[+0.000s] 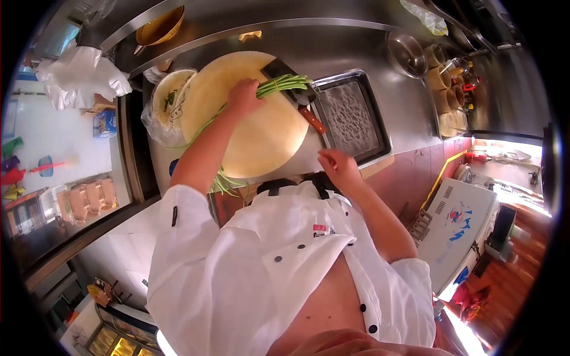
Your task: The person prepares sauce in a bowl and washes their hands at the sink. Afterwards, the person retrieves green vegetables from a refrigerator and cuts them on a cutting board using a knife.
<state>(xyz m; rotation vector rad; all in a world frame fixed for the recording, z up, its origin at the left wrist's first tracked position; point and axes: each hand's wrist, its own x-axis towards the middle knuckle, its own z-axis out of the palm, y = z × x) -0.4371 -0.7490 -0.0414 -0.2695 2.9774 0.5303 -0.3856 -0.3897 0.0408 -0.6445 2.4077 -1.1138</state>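
On the round cutting board, my left hand is closed around a bundle of long green beans. Their cut-looking ends point right, and the long tails trail under my forearm past the board's near edge. A cleaver lies flat at the board's right side, its dark blade partly under the beans and its wooden handle toward me. My right hand hovers near the close left corner of a metal tray, fingers loosely curled and apart, holding nothing visible.
Left of the board stands a bowl with green bits, in plastic wrapping. A metal bowl and several seasoning containers are at the back right. A yellow bowl sits on the upper shelf. The tray holds a wet, textured surface.
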